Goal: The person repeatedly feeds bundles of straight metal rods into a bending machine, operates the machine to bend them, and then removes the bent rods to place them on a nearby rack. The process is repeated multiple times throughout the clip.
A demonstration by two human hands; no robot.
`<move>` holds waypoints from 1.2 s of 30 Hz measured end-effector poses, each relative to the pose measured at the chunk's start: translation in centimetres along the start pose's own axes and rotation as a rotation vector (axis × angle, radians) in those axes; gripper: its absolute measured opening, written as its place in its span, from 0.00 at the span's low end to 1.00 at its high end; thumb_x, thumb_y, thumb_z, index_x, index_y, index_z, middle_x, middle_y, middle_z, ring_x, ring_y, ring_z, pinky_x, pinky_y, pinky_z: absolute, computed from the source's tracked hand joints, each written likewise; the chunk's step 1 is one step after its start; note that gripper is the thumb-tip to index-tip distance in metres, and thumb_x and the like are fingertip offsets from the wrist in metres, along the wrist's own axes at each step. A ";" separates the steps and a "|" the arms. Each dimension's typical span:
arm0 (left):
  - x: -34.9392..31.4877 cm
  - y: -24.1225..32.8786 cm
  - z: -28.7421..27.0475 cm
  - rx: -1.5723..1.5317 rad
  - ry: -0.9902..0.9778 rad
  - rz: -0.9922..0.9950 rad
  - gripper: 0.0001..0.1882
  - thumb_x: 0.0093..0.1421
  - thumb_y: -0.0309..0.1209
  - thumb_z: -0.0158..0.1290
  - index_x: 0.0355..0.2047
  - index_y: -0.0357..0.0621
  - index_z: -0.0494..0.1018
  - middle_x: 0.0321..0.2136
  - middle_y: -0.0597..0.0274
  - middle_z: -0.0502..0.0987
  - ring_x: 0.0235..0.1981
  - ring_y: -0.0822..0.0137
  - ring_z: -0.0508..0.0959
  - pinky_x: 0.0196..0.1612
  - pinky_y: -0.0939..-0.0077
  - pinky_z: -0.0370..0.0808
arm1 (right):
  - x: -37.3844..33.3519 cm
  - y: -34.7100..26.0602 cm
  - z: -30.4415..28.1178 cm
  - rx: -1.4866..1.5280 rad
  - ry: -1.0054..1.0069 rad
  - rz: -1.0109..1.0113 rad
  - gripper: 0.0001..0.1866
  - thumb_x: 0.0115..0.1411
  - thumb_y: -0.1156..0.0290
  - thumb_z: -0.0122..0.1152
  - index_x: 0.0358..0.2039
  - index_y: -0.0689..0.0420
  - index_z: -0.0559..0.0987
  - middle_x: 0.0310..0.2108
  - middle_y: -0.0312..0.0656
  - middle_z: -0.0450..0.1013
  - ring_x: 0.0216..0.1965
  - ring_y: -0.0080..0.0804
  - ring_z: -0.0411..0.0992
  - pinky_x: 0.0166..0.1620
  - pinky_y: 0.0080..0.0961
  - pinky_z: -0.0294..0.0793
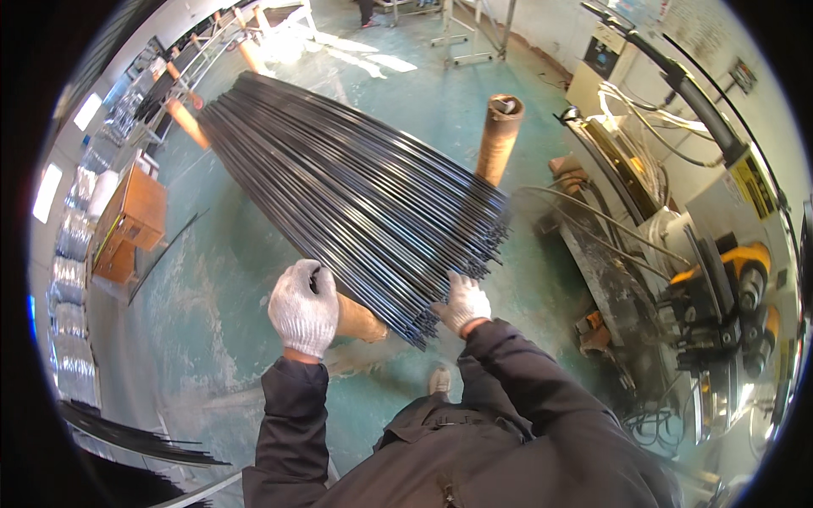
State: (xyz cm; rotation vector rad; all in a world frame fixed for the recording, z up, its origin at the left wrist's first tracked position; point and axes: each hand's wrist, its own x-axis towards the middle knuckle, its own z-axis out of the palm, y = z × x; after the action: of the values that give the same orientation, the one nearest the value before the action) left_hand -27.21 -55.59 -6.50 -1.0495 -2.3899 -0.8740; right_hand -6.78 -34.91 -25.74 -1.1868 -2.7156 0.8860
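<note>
A large bundle of long, thin black rods (pixel 347 178) stretches from the far left toward me, its near ends uneven. My right hand (pixel 464 303), in a whitish work glove, is at these near ends, touching them with thumb and fingers apart. Left of the bundle, my left hand (pixel 303 311) wears a similar glove. Its fingers curl round toward the thumb, leaving a dark gap; whether anything is inside I cannot make out. Beside that hand, a brown tube (pixel 360 320) shows partly from under the rods.
A brown upright tube (pixel 500 140) stands at the bundle's right side, another (pixel 186 123) at its far left. Machinery with hoses and yellow-black parts (pixel 737 271) lines the right. A wooden cabinet (pixel 131 220) stands left. More dark rods (pixel 140 436) lie at lower left.
</note>
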 end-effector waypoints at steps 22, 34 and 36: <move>2.8 2.7 1.3 0.182 -0.134 -0.305 0.06 0.61 0.24 0.64 0.40 0.40 0.84 0.35 0.50 0.84 0.37 0.45 0.84 0.45 0.53 0.81 | 14.8 -2.1 5.1 -0.359 -0.143 -0.165 0.30 0.53 0.50 0.78 0.46 0.61 0.81 0.45 0.51 0.80 0.50 0.50 0.81 0.51 0.45 0.86; 2.6 2.8 1.5 0.206 -0.097 -0.331 0.05 0.62 0.24 0.64 0.38 0.41 0.83 0.36 0.51 0.85 0.39 0.43 0.85 0.46 0.51 0.81 | 20.6 -1.1 1.4 -0.164 -0.496 -0.227 0.16 0.63 0.58 0.77 0.44 0.56 0.93 0.44 0.54 0.89 0.49 0.53 0.89 0.56 0.43 0.88; 2.5 2.8 1.5 0.208 -0.085 -0.324 0.05 0.62 0.25 0.64 0.38 0.42 0.83 0.36 0.51 0.85 0.39 0.43 0.85 0.46 0.51 0.81 | 21.6 -0.9 0.2 -0.157 -0.601 -0.193 0.25 0.60 0.53 0.83 0.51 0.58 0.92 0.48 0.56 0.89 0.53 0.53 0.88 0.60 0.41 0.87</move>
State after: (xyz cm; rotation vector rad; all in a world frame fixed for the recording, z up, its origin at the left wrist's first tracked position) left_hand -26.84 -51.84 -5.14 -0.6433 -2.7012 -0.6721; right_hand -22.67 -20.62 -29.25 -0.7372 -3.3479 1.1732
